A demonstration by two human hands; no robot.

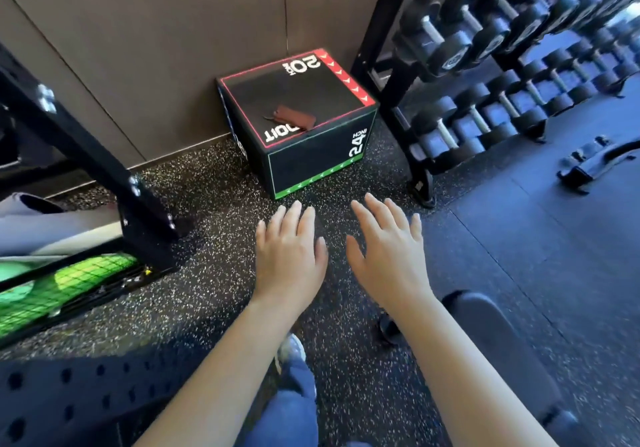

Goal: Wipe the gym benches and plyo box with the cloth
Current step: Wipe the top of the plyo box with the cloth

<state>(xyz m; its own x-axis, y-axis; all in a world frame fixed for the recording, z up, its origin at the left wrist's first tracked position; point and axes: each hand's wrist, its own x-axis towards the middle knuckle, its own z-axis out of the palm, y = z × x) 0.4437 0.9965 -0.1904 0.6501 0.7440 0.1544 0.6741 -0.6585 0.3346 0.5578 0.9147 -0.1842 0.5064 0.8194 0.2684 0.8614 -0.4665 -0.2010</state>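
Observation:
A black plyo box [311, 166] with red and green edging and "20" and "24 INCH" marks stands on the floor against the brown wall. On its top lies a dark red-brown folded cloth [292, 116]. My left hand [289, 252] and my right hand [388, 252] hover side by side over the speckled floor, just short of the box's near face. Both are palm down with fingers spread and hold nothing. A black padded bench end [498, 349] shows at the lower right, beside my right forearm.
A dumbbell rack [485, 76] full of black dumbbells stands right of the box, its foot near my right hand. A black steel frame [104, 156] slants across the left, over a green mesh item [69, 284]. A perforated black plate [69, 398] fills the lower left.

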